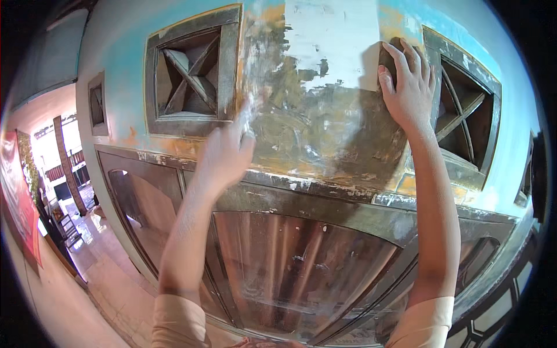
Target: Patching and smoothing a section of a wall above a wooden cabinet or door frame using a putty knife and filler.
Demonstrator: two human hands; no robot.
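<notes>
Left hand [227,155]: raised in front of the wall [316,130], next to the lower right corner of a square opening with crossed bars [191,79]. The hand is blurred, its fingers directed upward. Whether this grip is clenched on something or bare, I cannot tell; a pale streak lies at the fingertips.

Right hand [411,87]: set higher, against the wall just beside a second opening with crossed bars [462,118]. Its grip is released, the fingers extended and somewhat spread. A dark area shows beside and between the fingers; shadow and wall surface cannot be told apart there.

The wall under examination stands directly ahead, between the two openings. Its surface is patchy: brown and grey scraped areas, orange traces near the edges, and a white patch [332,35] at the top. Light blue paint remains outside the openings.

Below runs a worn wooden rail [325,200] with chipped white and orange marks. Beneath it is a glass panel [301,261] showing reddish-brown vertical folds. At far left, a tiled floor [110,255] extends past a chair [69,233]. Light sleeves [180,321] cover both upper arms.
</notes>
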